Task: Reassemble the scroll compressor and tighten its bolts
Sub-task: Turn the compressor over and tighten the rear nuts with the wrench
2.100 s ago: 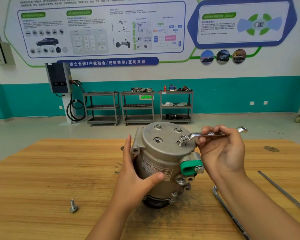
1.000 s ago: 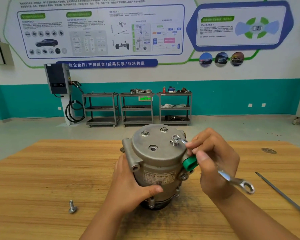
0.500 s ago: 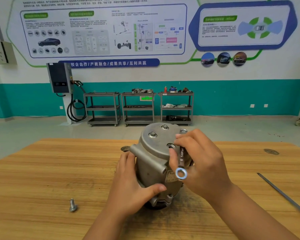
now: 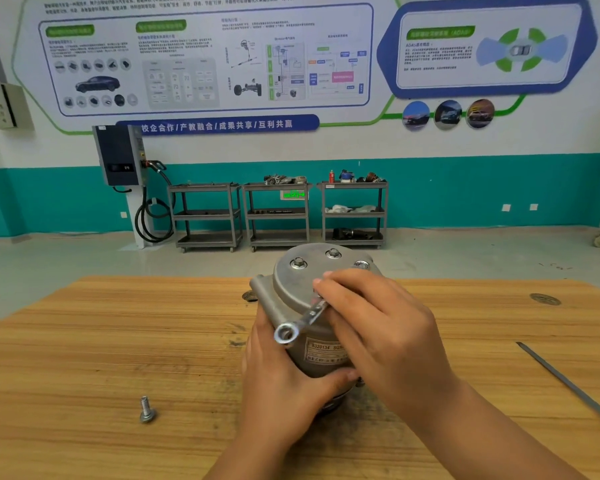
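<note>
The scroll compressor (image 4: 290, 287) stands upright near the middle of the wooden tabletop (image 4: 118, 341), its round end cover facing up and tipped a little toward the camera. Bolt heads (image 4: 298, 262) show along the far edge of that cover, seated in their holes. The left hand (image 4: 281, 382) wraps round the housing from the near left side, with the thumb laid across the front just under the printed label (image 4: 324, 351) and the fingers out of sight behind. The right hand (image 4: 378, 323) reaches over the cover from the right and grips a combination wrench (image 4: 307, 317), fingers curled round its shank. The ring end juts toward the lower left, in front of the housing and just above the left hand. The other end is hidden beneath the fingers, so whether it sits on a bolt cannot be told. A loose flanged bolt (image 4: 148, 410) stands head down on the tabletop, well to the left of the hands. A long thin metal tool (image 4: 568, 386) lies slanted on the right side of the tabletop and runs off the edge of view. Farther back on the right a small round metal fitting (image 4: 544, 298) is set in the wood. Beyond the tabletop, three grey shelf trolleys (image 4: 278, 213) stand against a teal and white wall, with a charging unit (image 4: 116, 155) and its looped cable to their left
</note>
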`<action>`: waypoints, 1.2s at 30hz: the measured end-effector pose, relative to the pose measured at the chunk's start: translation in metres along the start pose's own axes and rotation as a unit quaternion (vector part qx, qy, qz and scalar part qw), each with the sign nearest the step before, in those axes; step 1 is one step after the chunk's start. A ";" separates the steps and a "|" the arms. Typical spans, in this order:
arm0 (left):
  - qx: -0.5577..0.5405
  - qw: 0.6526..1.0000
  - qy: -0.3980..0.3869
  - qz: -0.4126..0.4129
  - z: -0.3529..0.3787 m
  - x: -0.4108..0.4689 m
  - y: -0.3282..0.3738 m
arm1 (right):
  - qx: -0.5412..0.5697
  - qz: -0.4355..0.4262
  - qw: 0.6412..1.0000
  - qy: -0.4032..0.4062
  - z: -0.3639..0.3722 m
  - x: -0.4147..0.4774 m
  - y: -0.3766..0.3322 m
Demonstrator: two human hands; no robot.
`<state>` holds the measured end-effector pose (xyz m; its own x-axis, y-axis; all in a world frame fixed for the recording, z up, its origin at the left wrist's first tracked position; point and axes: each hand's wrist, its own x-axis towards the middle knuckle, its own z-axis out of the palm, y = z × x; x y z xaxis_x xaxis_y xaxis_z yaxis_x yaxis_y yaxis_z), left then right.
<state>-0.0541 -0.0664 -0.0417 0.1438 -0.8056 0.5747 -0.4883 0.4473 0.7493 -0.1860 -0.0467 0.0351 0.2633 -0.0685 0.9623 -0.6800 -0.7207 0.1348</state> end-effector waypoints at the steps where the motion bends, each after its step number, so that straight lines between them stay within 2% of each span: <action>1: -0.003 1.000 0.001 -0.001 -0.001 0.001 -0.003 | 0.017 0.005 1.000 0.018 -0.001 0.001 0.001; 5: -0.015 0.999 0.028 -0.008 -0.003 0.000 -0.007 | 0.132 0.054 0.986 0.088 -0.012 0.008 0.010; 7: -0.025 0.999 0.027 -0.010 -0.002 0.000 -0.009 | 0.230 0.113 0.959 0.125 -0.016 0.013 0.014; 10: -0.035 0.999 0.026 -0.010 -0.002 0.000 -0.012 | 0.383 0.251 0.869 0.187 -0.020 0.024 0.023; 13: -0.040 0.999 0.028 -0.001 -0.002 0.000 -0.015 | 0.481 0.397 0.761 0.180 -0.022 0.029 0.041; 15: -0.042 0.999 0.032 0.004 -0.003 0.000 -0.016 | 0.539 0.444 0.699 0.154 -0.023 0.028 0.051; 18: -0.046 0.998 0.029 -0.002 -0.003 -0.001 -0.017 | 0.600 0.460 0.644 0.118 -0.022 0.027 0.055; 22: -0.049 0.998 0.028 -0.009 -0.004 -0.001 -0.018 | 0.635 0.466 0.611 0.081 -0.017 0.022 0.055; 28: -0.037 0.999 0.027 -0.010 -0.004 -0.001 -0.018 | 0.600 0.520 0.605 0.062 -0.012 0.017 0.059; 32: -0.034 0.999 0.029 -0.006 -0.005 -0.001 -0.018 | 0.598 0.526 0.602 0.057 -0.010 0.013 0.062; 34: -0.036 0.999 0.030 -0.003 -0.005 -0.001 -0.018 | 0.596 0.521 0.606 0.073 -0.007 0.011 0.060; 36: -0.041 0.999 0.031 -0.002 -0.005 -0.001 -0.018 | 0.611 0.515 0.589 0.118 -0.003 0.007 0.056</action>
<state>-0.0414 -0.0718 -0.0538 0.1994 -0.7830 0.5892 -0.4161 0.4767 0.7744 -0.2242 -0.0849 0.0502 -0.0590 -0.9101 0.4101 0.6429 -0.3489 -0.6818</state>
